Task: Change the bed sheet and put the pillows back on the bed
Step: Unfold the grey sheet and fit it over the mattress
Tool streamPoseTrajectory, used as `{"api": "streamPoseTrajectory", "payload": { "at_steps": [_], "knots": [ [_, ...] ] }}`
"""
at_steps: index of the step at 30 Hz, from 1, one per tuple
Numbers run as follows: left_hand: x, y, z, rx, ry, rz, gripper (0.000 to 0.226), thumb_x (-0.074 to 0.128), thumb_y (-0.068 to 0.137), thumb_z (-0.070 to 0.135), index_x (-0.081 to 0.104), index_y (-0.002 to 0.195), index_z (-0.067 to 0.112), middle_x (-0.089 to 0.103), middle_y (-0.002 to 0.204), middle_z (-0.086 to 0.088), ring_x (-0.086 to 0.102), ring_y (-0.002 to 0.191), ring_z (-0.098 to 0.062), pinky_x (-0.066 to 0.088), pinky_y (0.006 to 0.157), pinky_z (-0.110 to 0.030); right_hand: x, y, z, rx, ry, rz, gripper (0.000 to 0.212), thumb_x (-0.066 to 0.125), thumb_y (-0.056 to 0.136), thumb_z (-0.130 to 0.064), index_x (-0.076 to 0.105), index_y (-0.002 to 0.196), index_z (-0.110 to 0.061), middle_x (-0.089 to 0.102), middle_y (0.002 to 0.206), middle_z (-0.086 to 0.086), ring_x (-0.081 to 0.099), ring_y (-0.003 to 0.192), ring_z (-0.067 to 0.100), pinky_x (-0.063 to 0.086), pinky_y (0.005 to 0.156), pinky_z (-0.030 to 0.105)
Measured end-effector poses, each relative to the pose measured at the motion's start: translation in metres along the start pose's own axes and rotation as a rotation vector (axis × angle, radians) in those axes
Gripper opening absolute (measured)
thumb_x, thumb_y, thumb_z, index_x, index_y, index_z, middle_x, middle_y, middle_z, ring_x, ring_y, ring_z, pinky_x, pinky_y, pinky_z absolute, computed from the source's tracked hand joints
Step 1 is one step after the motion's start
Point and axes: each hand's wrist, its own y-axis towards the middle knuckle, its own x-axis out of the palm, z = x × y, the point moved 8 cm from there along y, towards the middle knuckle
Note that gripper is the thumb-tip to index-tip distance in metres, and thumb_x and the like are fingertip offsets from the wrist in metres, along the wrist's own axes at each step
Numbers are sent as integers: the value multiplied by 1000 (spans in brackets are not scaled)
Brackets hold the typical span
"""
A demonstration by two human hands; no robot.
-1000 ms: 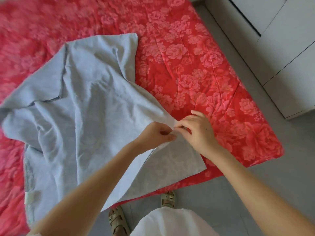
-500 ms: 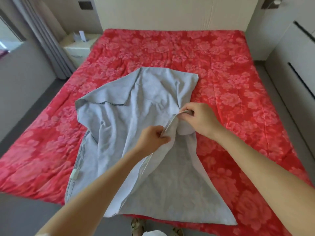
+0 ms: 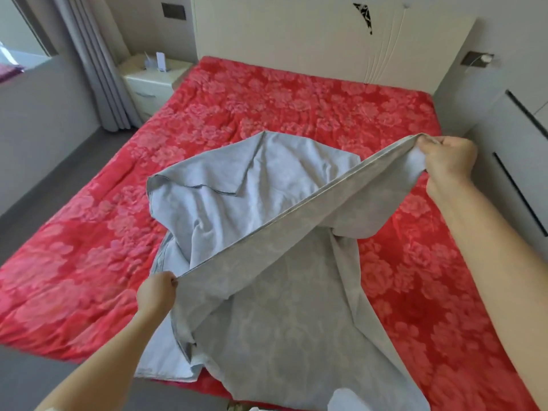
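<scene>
bed cover: red, pink roses | sheet: pale grey-blue | headboard: cream | curtain: grey

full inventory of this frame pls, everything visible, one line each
sheet: 1, pale grey-blue, rumpled mid-bed, one edge stretched between both hands
bed cover: 1, red with pink flowers, over the whole bed
headboard: 1, cream, far end of bed
nightstand: 1, cream, far left of bed, small white items on top
curtain: 1, grey, left of nightstand
wall plates: 2, dark, either side of headboard
cabinet: 1, white, dark slots, right of bed
floor: grey, left of bed
left hand: 1, fingers pinch sheet edge, low
right hand: 1, fingers grip same edge, raised right
</scene>
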Motion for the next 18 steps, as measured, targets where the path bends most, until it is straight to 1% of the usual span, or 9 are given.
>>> {"api": "streamPoseTrajectory", "payload": {
  "at_steps": [2, 5, 6, 8, 10, 12, 14, 16, 18],
  "knots": [
    [-16, 22, -16, -48, -9, 9, 19, 50, 76, -4, 60, 65, 8, 62, 71, -14, 56, 66, -32, 33, 51, -27, 6, -2, 13, 16, -113, 22, 26, 66, 80, -20, 57, 59, -8, 41, 63, -4, 38, 59, 11, 35, 57, 27],
    [-70, 68, -9, -85, -98, 92, 20, 51, 75, -5, 68, 73, 4, 63, 72, -19, 59, 68, -36, 42, 57, -33, -3, -2, 29, 53, -365, 95, 33, 61, 78, -28, 69, 87, 3, 57, 74, 7, 54, 70, 19, 43, 66, 33],
    [-98, 84, 5, -54, -109, 150, 20, 51, 76, -4, 71, 78, 2, 65, 76, -22, 60, 71, -39, 45, 59, -35, -8, -3, 33, 80, -490, 111, 32, 59, 81, -26, 70, 97, 0, 67, 88, 12, 63, 83, 25, 47, 74, 36],
    [-164, 107, 51, 87, -89, 279, 20, 51, 81, -2, 69, 88, -5, 66, 87, -29, 61, 82, -43, 47, 67, -40, -9, -9, 32, 94, -758, 70, 30, 55, 86, -19, 68, 108, -4, 66, 111, 23, 61, 104, 40, 47, 87, 40],
    [-226, 111, 119, 281, -154, 332, 20, 50, 85, 1, 67, 96, -3, 65, 93, -27, 61, 83, -41, 46, 68, -39, 14, -18, 19, -28, -848, -63, 23, 55, 86, -14, 70, 100, -5, 66, 105, 24, 61, 99, 41, 46, 80, 37],
    [-266, 100, 188, 450, -344, 238, 18, 51, 86, 2, 67, 95, 7, 63, 82, -14, 63, 60, -24, 49, 57, -32, 52, -31, -2, -180, -716, -196, 15, 61, 84, -14, 72, 89, -5, 69, 88, 18, 62, 83, 33, 40, 69, 32],
    [-278, 78, 251, 584, -496, 49, 17, 52, 85, 0, 64, 85, 12, 61, 75, -8, 59, 44, -8, 51, 51, -24, 95, -53, -27, -284, -458, -358, 11, 69, 82, -15, 73, 85, -5, 67, 76, 5, 58, 66, 13, 39, 62, 27],
    [-279, 58, 299, 675, -601, -113, 19, 52, 83, -5, 64, 82, 9, 63, 75, -11, 65, 57, -14, 58, 60, -26, 127, -73, -54, -337, -220, -491, 3, 71, 82, -12, 71, 81, -9, 66, 84, -3, 57, 63, -2, 40, 61, 20],
    [-277, 43, 336, 757, -611, -172, 18, 53, 81, -7, 67, 82, 5, 66, 75, -12, 68, 67, -21, 59, 67, -28, 146, -80, -72, -355, -125, -555, 7, 70, 82, -10, 69, 77, -13, 65, 99, 1, 60, 71, 0, 43, 63, 17]
  ]
}}
